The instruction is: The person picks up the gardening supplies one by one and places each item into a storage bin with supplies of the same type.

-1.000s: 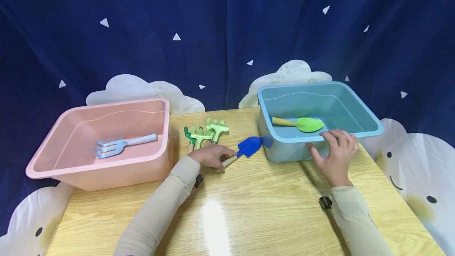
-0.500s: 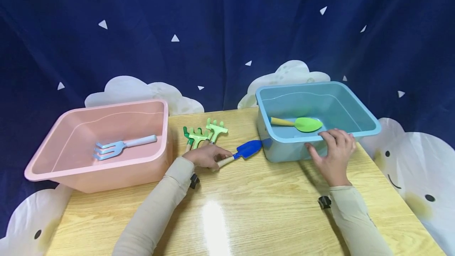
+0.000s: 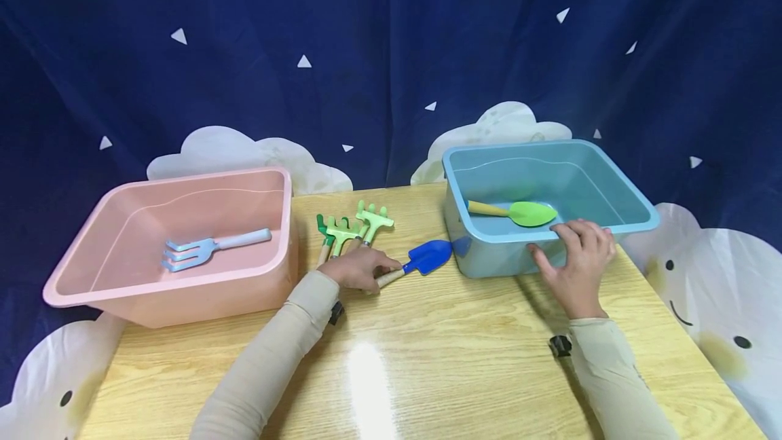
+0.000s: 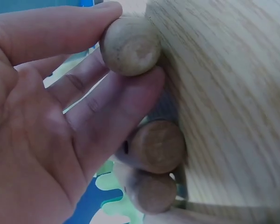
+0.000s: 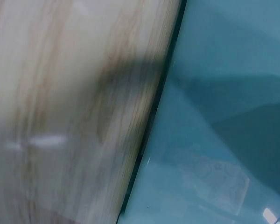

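My left hand [image 3: 356, 270] pinches the wooden handle of a blue trowel [image 3: 430, 257], whose blade lies at the teal tub's left side. In the left wrist view the handle's rounded end [image 4: 131, 46] sits between thumb and finger of the hand [image 4: 42, 107]. My right hand [image 3: 577, 267] rests on the front rim of the teal tub [image 3: 501, 240], fingers over the edge, thumb against the outside. Inside lies a green trowel [image 3: 531, 214] with a yellow handle. The right wrist view has the tub's wall [image 5: 214, 140], no hand clearly visible.
Green rakes [image 3: 343, 233] lie beyond my left hand, their wooden handles partly hidden by it. At the left a pink tub [image 3: 183, 301] holds a light blue fork [image 3: 191, 254]. A dark blue curtain [image 3: 342, 32] with white clouds hangs behind the wooden table [image 3: 452, 358].
Compared with a second ago, my left hand is slightly further left, still pinching the blue trowel's handle, and the trowel lies at a flatter angle. My right hand keeps its place on the rim.
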Demonstrator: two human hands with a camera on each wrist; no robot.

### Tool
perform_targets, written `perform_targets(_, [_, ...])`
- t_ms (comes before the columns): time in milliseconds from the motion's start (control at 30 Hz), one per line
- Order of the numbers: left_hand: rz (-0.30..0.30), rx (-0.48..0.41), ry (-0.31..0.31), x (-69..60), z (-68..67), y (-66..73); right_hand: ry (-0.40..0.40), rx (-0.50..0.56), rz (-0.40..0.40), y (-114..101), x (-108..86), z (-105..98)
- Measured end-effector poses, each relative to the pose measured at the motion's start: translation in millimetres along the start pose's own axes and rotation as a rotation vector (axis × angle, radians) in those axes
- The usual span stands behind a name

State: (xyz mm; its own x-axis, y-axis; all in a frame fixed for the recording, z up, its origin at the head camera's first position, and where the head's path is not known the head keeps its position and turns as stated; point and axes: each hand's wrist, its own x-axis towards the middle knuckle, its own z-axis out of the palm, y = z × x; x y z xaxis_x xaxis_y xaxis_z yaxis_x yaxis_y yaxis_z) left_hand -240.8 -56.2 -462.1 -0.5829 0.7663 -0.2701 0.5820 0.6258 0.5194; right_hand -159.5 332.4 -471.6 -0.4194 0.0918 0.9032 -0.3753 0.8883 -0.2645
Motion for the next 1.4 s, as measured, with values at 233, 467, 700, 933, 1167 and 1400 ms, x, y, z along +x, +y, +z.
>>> perform_targets(233, [0.014,-0.013,0.010,0.0,1.2,-1.5,0.001,0.009,0.000,-0.2,-0.3,0.4])
perform_targets(467, [-0.004,-0.041,0.024,1.8,5.3,-1.0,0.008,0.009,-0.006,-0.5,0.3,0.1])
perform_targets(700, [-0.007,-0.025,0.029,2.6,5.7,2.1,0.002,0.009,-0.005,0.1,-0.2,-0.4])
perform_targets(933, [-0.065,0.022,0.035,4.7,6.0,8.1,-0.002,0.006,0.000,-0.4,0.1,-0.9])
perform_targets(1167, [-0.084,0.029,0.071,7.3,10.3,7.8,0.006,0.012,-0.001,-1.8,0.1,-0.3])
perform_targets(1400, [-0.081,0.013,0.096,6.6,13.4,6.9,0.008,0.007,0.007,-1.7,-0.1,-0.7])
